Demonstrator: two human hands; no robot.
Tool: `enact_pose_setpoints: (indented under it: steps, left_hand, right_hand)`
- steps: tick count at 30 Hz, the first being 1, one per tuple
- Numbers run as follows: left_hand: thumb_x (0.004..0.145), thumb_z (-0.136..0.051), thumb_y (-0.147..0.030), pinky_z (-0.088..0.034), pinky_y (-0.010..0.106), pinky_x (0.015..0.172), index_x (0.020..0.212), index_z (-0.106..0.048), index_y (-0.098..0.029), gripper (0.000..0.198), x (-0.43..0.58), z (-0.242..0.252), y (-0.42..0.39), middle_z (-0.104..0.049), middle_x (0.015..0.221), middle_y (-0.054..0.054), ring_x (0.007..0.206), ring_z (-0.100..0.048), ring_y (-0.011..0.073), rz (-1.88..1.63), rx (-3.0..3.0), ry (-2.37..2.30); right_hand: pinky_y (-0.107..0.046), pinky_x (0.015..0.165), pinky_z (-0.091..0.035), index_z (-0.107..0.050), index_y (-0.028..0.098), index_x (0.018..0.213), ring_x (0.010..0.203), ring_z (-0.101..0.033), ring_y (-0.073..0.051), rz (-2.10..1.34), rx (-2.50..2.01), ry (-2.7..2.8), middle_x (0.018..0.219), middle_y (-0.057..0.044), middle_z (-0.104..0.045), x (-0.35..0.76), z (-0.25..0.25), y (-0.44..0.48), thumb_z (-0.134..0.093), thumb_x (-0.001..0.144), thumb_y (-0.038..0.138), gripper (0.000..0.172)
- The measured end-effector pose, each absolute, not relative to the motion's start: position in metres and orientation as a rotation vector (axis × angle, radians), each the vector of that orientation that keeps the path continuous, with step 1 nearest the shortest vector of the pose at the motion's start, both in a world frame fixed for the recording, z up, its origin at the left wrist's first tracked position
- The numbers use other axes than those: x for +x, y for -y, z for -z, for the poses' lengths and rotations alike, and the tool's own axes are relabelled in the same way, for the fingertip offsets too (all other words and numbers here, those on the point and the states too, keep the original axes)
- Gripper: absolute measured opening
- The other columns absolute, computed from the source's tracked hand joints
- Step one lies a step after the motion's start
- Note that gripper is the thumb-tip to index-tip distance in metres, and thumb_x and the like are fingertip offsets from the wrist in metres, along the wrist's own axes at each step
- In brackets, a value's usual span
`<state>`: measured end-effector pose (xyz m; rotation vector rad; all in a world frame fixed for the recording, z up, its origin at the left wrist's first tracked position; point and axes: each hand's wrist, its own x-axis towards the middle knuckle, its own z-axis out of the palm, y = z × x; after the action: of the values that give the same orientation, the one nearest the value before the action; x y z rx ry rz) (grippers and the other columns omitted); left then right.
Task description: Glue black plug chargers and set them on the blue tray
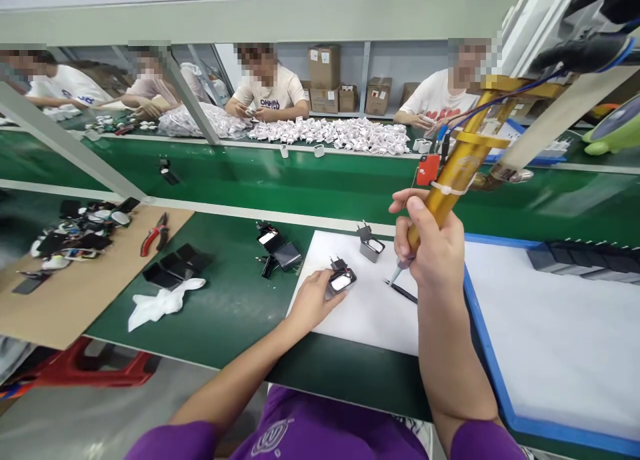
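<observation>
My left hand (313, 300) is closed around a small black power-adapter case (341, 283) on a white sheet (370, 330). The case is open, with a white part inside and a two-pin plug piece at its far edge. My right hand (433, 240) grips a gold-coloured glue dispenser (457, 170) fitted with a red switch (428, 169). Its narrow nozzle (397, 273) points down, to the right of the case and apart from it. A thin black tool (401, 291) lies by the nozzle. Behind, a second open adapter case (371, 247) stands on the sheet.
At left lie more adapter cases (280, 247), black shells (175, 265), a white cloth (163, 305), red-handled pliers (155, 235) and a parts heap (83, 230). A blue-rimmed tray (483, 333) at right holds a row of black adapters (585, 263). Several co-workers sit beyond the green conveyor-side panel (300, 187).
</observation>
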<state>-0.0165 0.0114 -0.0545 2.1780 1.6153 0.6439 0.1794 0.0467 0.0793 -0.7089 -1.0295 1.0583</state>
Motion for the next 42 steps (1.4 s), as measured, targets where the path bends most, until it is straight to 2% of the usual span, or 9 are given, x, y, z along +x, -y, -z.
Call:
enact_pose_setpoints:
  steps: [7, 12, 15, 17, 22, 27, 32, 38, 42]
  left_hand:
    - [0.079, -0.065, -0.031, -0.050, 0.024, 0.064, 0.110, -0.054, -0.022, 0.035, 0.022, 0.019, 0.009, -0.070, 0.087, 0.000, 0.061, -0.061, 0.0127, -0.750, 2.019, -1.392]
    - [0.077, -0.066, -0.029, -0.049, 0.021, 0.061, 0.110, -0.057, -0.022, 0.035, 0.033, 0.007, 0.010, -0.070, 0.086, -0.001, 0.057, -0.057, 0.0096, -0.872, 2.024, -1.360]
    - [0.076, -0.067, -0.029, -0.048, 0.020, 0.060, 0.109, -0.058, -0.021, 0.036, 0.032, 0.006, 0.011, -0.069, 0.081, -0.002, 0.057, -0.056, 0.0095, -0.880, 2.021, -1.379]
    - [0.076, -0.066, -0.031, -0.048, 0.020, 0.059, 0.109, -0.058, -0.021, 0.035, 0.032, 0.005, 0.012, -0.068, 0.078, -0.002, 0.056, -0.056, 0.0097, -0.866, 2.017, -1.398]
    - [0.076, -0.066, -0.032, -0.049, 0.021, 0.059, 0.107, -0.058, -0.022, 0.034, 0.033, 0.004, 0.013, -0.070, 0.082, -0.001, 0.056, -0.056, 0.0095, -0.872, 1.988, -1.400]
    - [0.074, -0.066, -0.031, -0.049, 0.021, 0.057, 0.104, -0.056, -0.022, 0.033, 0.042, 0.009, 0.013, -0.070, 0.080, -0.001, 0.053, -0.058, 0.0103, -0.858, 1.877, -1.431]
    - [0.072, -0.067, -0.029, -0.052, 0.024, 0.061, 0.096, -0.052, -0.024, 0.030, 0.060, 0.017, 0.014, -0.068, 0.078, -0.003, 0.061, -0.065, 0.0144, -0.862, 1.783, -1.413]
    - [0.074, -0.067, -0.030, -0.054, 0.025, 0.068, 0.096, -0.049, -0.024, 0.029, 0.075, 0.019, 0.012, -0.069, 0.088, -0.001, 0.074, -0.068, 0.0163, -0.992, 1.750, -1.297]
    - [0.074, -0.068, -0.032, -0.054, 0.026, 0.068, 0.097, -0.048, -0.023, 0.032, 0.078, 0.019, 0.013, -0.069, 0.090, 0.000, 0.076, -0.068, 0.0169, -1.059, 1.732, -1.287]
  right_hand:
    - [-0.017, 0.028, -0.030, -0.065, 0.020, 0.090, 0.033, -0.040, -0.001, -1.059, -0.684, 1.088, 0.074, 0.002, -0.063, 0.174, -0.081, -0.040, -0.065, 0.082, 0.045, 0.026]
    - [-0.018, 0.028, -0.028, -0.063, 0.019, 0.086, 0.031, -0.038, -0.002, -1.040, -0.698, 1.084, 0.057, 0.006, -0.055, 0.175, -0.081, -0.041, -0.065, 0.081, 0.047, 0.029]
    - [-0.018, 0.028, -0.026, -0.058, 0.019, 0.077, 0.029, -0.037, -0.004, -1.022, -0.708, 1.075, 0.046, 0.009, -0.044, 0.176, -0.081, -0.042, -0.066, 0.080, 0.049, 0.031]
    - [-0.019, 0.028, -0.026, -0.053, 0.020, 0.072, 0.028, -0.036, -0.003, -1.010, -0.720, 1.076, 0.046, 0.009, -0.045, 0.175, -0.082, -0.042, -0.066, 0.080, 0.051, 0.035]
    - [-0.019, 0.028, -0.028, -0.058, 0.020, 0.082, 0.031, -0.040, -0.002, -0.988, -0.761, 1.093, 0.071, 0.002, -0.062, 0.174, -0.083, -0.041, -0.066, 0.079, 0.053, 0.035]
    - [-0.019, 0.028, -0.030, -0.060, 0.020, 0.090, 0.033, -0.041, -0.001, -1.005, -0.740, 1.080, 0.083, 0.000, -0.064, 0.174, -0.082, -0.039, -0.066, 0.080, 0.051, 0.033]
    - [-0.019, 0.029, -0.027, -0.060, 0.021, 0.088, 0.033, -0.040, -0.002, -0.977, -0.767, 1.089, 0.069, 0.003, -0.059, 0.171, -0.084, -0.036, -0.064, 0.081, 0.050, 0.030]
    - [-0.019, 0.030, -0.027, -0.056, 0.021, 0.079, 0.029, -0.034, -0.005, -0.962, -0.774, 1.105, 0.042, 0.010, -0.039, 0.168, -0.086, -0.033, -0.062, 0.082, 0.051, 0.030]
    - [-0.020, 0.030, -0.028, -0.054, 0.021, 0.076, 0.030, -0.035, -0.005, -0.971, -0.740, 1.111, 0.048, 0.008, -0.046, 0.168, -0.085, -0.032, -0.063, 0.081, 0.052, 0.033]
